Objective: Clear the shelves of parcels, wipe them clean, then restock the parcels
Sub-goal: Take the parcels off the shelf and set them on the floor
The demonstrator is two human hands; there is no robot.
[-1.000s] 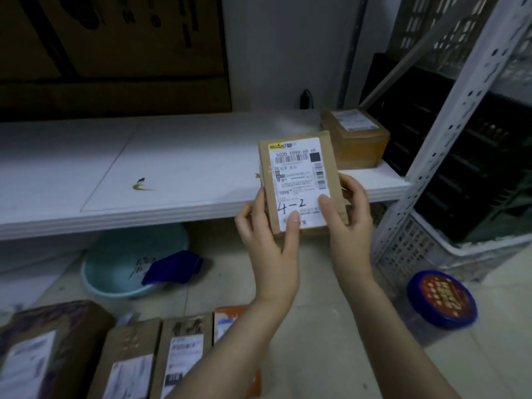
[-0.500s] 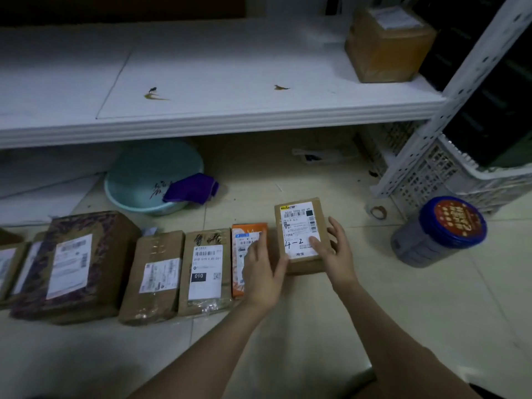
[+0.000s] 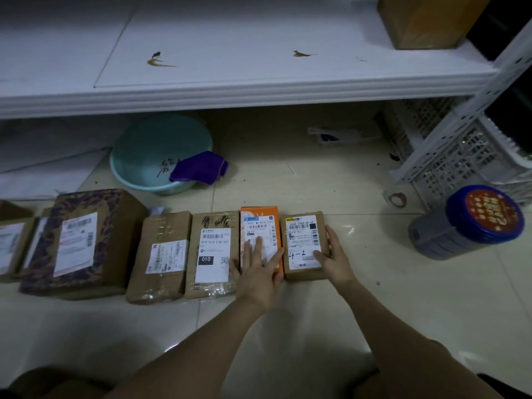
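Two hands down on the floor row of parcels. Left hand (image 3: 259, 272) flat on top of orange parcel (image 3: 260, 215), fingers straight and spread, gripping nothing. Right hand (image 3: 335, 254) against right side of brown parcel marked "4-2" (image 3: 303, 240), fingers straight along that edge, thumb lying over label corner. Pressing, not wrapped round.

"4-2" parcel flat on floor tiles, label up, at right end of row, touching orange parcel on its left.

Left of orange, in order: brown parcel with "010" label (image 3: 213, 254), taped brown parcel (image 3: 161, 254), large patterned box (image 3: 83, 240), more parcels (image 3: 11, 246) cut off at frame edge. All label-up, side by side.

One brown parcel (image 3: 417, 21) on white shelf (image 3: 230, 93), far right end, upper part out of frame. Two brownish stains (image 3: 159, 61) on shelf board.

Under shelf: teal basin (image 3: 144, 156) on floor, purple cloth (image 3: 198, 167) draped over its near rim.

Right of row, well apart: grey tub with blue lid (image 3: 466, 223), tape roll (image 3: 397, 198) at foot of perforated shelf upright (image 3: 459, 119), white lattice crate (image 3: 460, 165) behind.
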